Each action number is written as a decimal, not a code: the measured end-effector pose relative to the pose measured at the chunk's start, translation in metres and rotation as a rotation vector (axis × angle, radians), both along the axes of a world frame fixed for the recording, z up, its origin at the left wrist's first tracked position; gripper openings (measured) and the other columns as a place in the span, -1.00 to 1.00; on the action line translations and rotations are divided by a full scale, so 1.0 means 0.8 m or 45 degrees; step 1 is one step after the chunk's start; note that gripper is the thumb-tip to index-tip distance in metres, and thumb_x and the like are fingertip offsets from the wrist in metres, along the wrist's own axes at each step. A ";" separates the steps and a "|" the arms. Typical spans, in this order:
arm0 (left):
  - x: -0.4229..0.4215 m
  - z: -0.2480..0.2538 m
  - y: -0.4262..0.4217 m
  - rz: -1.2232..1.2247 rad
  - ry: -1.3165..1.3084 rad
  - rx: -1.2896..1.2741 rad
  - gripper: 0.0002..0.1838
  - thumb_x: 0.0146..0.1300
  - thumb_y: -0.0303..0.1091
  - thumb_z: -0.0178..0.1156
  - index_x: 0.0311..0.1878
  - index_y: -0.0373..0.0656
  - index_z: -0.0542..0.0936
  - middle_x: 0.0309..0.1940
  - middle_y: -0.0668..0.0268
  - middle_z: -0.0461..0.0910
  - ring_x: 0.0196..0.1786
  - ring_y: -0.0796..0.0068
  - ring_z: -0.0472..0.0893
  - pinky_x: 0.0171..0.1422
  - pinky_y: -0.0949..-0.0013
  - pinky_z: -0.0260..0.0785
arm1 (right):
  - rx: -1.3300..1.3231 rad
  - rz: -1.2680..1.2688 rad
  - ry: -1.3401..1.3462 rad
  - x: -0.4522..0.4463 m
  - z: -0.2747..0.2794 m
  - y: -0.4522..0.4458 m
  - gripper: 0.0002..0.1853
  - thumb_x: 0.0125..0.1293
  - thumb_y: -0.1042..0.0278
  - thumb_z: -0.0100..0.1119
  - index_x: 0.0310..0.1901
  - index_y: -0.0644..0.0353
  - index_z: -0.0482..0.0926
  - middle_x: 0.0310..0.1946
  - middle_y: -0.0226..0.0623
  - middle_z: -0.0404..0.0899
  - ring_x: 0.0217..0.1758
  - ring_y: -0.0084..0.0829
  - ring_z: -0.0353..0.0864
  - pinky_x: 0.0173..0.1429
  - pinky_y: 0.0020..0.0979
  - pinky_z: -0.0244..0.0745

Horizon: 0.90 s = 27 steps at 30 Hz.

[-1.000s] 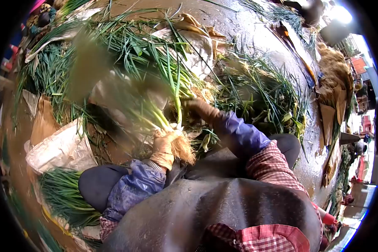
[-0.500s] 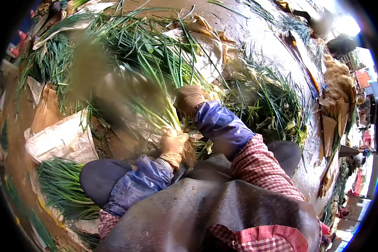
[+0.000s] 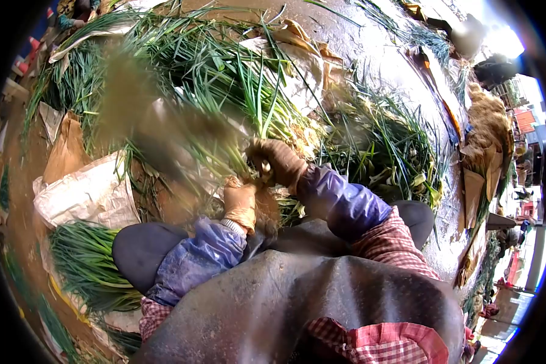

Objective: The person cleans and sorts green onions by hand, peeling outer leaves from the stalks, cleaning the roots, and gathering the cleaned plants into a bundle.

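My left hand (image 3: 239, 200), in a tan glove, is closed round the lower stalks of a few green onions (image 3: 233, 158). Their leaves fan up and left, partly blurred by a smear on the lens. Brownish roots (image 3: 266, 209) hang just right of that hand. My right hand (image 3: 279, 161), in a darker brown glove, is curled close beside it at the stalks' base. A pale stem end shows at its fingers; the rest of its grip is hidden. Beyond both hands lies a large heap of green onions (image 3: 206, 79).
A tied-looking bundle of green onions (image 3: 88, 264) lies by my left knee, below a pale paper sack (image 3: 94, 194). More onions and trimmed leaves (image 3: 388, 151) are heaped to the right on wet ground. Another person's hand (image 3: 77, 23) shows at the top left.
My right hand has come down and turned, from beside the upper stalks to their base near my left hand. My left hand has shifted slightly left and up.
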<state>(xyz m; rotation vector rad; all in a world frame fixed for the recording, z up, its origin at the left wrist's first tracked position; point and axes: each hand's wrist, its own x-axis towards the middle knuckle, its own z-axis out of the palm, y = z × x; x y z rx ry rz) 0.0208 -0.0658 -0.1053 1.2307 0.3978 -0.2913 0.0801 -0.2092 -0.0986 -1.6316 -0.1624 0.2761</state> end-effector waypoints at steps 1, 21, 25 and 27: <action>0.000 0.010 -0.001 0.014 0.065 -0.161 -0.81 0.04 -0.66 0.19 -0.23 -0.30 0.57 -0.33 0.29 0.61 -0.34 0.49 0.56 -0.21 0.41 0.45 | -0.207 0.120 -0.316 -0.007 0.008 0.000 -0.85 0.19 0.41 0.11 -0.21 0.21 0.54 -0.52 -0.40 0.52 -0.49 -0.54 0.49 -0.41 -0.45 0.40; 0.000 -0.029 -0.009 -0.248 0.553 -0.936 -0.80 0.30 -0.46 0.04 -0.07 -0.30 0.56 -0.21 0.21 0.61 -0.21 0.41 0.63 -0.07 0.33 0.58 | 0.773 0.311 0.639 -0.011 -0.055 -0.057 -0.68 0.32 0.21 0.12 0.00 0.22 0.51 -0.07 -0.29 0.58 -0.08 -0.47 0.56 0.08 -0.37 0.50; -0.005 0.005 -0.018 -0.160 0.609 -0.775 -0.80 0.27 -0.52 0.01 -0.13 -0.37 0.56 -0.28 0.20 0.61 -0.27 0.37 0.63 -0.16 0.34 0.58 | 1.154 -0.140 0.994 0.015 -0.105 -0.021 -0.75 0.32 0.23 0.12 -0.14 0.25 0.54 -0.30 -0.29 0.61 -0.23 -0.42 0.61 -0.11 -0.41 0.58; -0.006 0.010 -0.015 -0.187 0.608 -0.723 -0.80 0.26 -0.52 0.02 -0.12 -0.37 0.56 -0.28 0.20 0.61 -0.24 0.37 0.63 -0.13 0.37 0.57 | 1.147 -0.238 1.112 0.023 -0.094 -0.015 -0.82 0.31 0.28 0.13 -0.20 0.22 0.55 -0.43 -0.30 0.61 -0.43 -0.46 0.60 -0.36 -0.49 0.57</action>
